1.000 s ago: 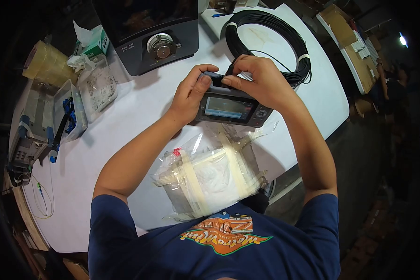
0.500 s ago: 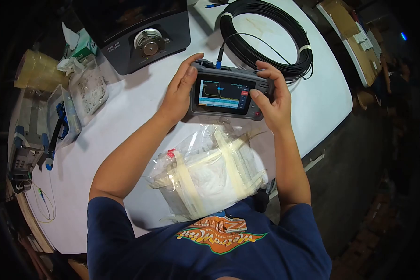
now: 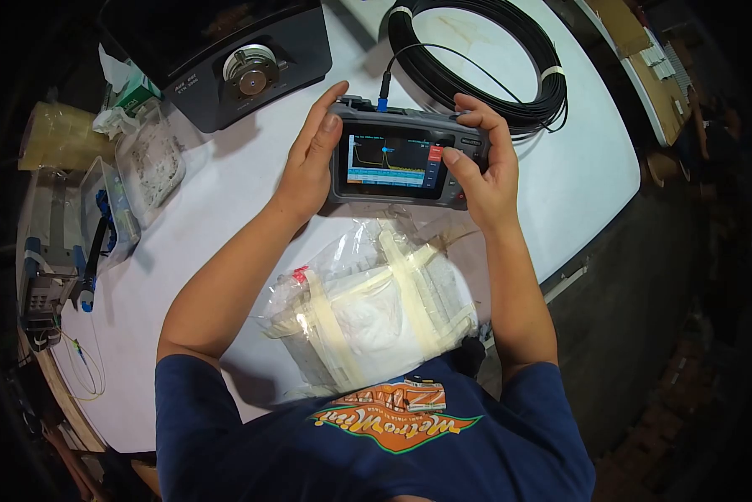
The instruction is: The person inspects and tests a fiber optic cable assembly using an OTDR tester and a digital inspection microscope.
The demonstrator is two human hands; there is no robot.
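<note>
Between my two hands is a grey handheld OTDR tester (image 3: pixel 399 194), its lit screen showing a trace with a sharp peak. My left hand (image 3: pixel 309 167) grips its left end, fingers along the side and thumb at the edge. Around the right end is my right hand (image 3: pixel 495 180), its thumb over the right edge of the screen beside the red menu button. A blue connector (image 3: pixel 383 105) is plugged into the top of the tester. From it a thin black cable (image 3: pixel 386 82) runs to a large coil of black cable (image 3: pixel 552 105).
A dark grey machine (image 3: pixel 305 63) with a round metal fixture stands at the back left. Plastic tubs (image 3: pixel 152 159), a tape roll (image 3: pixel 62 138) and a tissue box (image 3: pixel 138 90) sit at left. A taped clear plastic package (image 3: pixel 334 326) lies before my body.
My right thumb has shifted slightly up and left onto the edge of the screen. The tester and both hands appear slightly further left and up as the view shifts.
</note>
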